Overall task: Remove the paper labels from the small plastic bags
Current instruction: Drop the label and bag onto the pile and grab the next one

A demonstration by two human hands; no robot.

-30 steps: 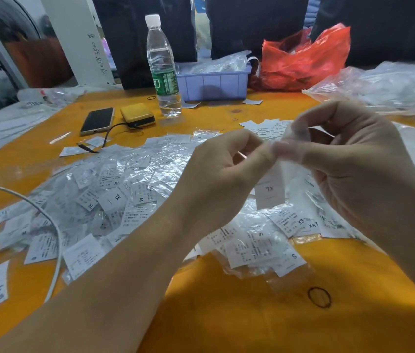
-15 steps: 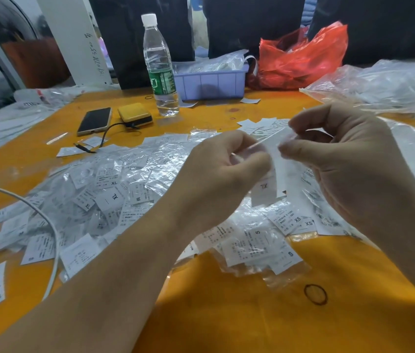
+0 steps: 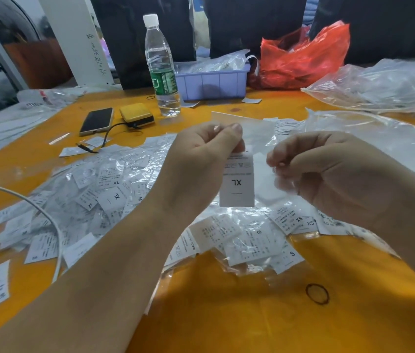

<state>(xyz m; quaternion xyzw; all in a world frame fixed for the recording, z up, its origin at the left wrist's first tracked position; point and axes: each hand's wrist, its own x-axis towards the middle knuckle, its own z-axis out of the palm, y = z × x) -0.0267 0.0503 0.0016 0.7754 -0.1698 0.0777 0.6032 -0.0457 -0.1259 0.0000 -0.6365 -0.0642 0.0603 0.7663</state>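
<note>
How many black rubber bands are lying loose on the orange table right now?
2. One rubber band lies near the front, below the right forearm. A smaller rubber band lies at the back, just left of the water bottle. The label pile could hide more.

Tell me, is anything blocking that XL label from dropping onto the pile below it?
Nothing visible does. The left hand pinches the XL label by its top edge, and it hangs in open air above the pile of bagged labels. The right hand grips the clear bag off to the side.
</note>
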